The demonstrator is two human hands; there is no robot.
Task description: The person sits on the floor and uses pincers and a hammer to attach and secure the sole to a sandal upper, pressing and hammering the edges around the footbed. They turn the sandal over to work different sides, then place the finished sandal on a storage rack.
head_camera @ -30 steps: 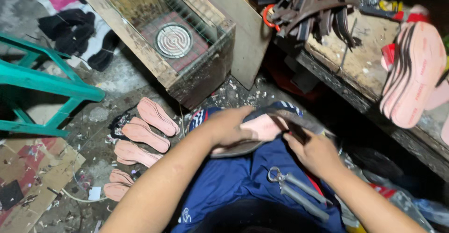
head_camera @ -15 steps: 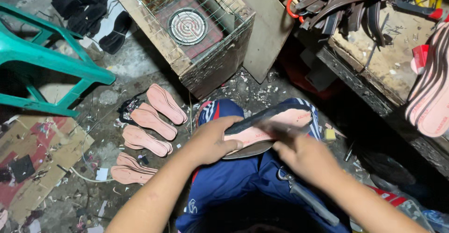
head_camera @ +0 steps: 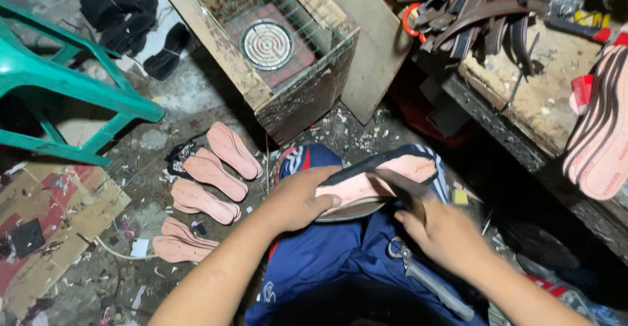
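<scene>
A pink sandal sole (head_camera: 386, 179) with a dark strap across it is held over the lap, which is covered in blue cloth (head_camera: 327, 260). The left hand (head_camera: 297, 198) is closed on the near end of the sole, with the thumb laid on its pink face and the fingers wrapped beneath. The right hand (head_camera: 445, 231) is clenched around a dark, flat tool (head_camera: 399, 188), whose tip is pressed against the sole just right of the left hand's thumb. Just below the sole, a pair of metal pliers (head_camera: 425, 280) is laid on the blue cloth, beside the right wrist.

To the left of the sole, several loose pink soles (head_camera: 209, 175) are spread on the dirty floor (head_camera: 144, 136), some touching each other. Farther left of the sole, a green plastic stool (head_camera: 59, 84) is seen, with flattened cardboard (head_camera: 46, 228) below it. Above the sole, a wooden crate (head_camera: 281, 58) fitted with wire mesh is stood on the floor, and a round coiled heating plate (head_camera: 266, 43) is seen inside it. To the upper right of the sole, a scarred wooden worktop (head_camera: 549, 84) carries a heap of dark straps (head_camera: 477, 5). To the right of the sole, a stack of pink soles (head_camera: 598, 130) is leaned at the worktop's edge.
</scene>
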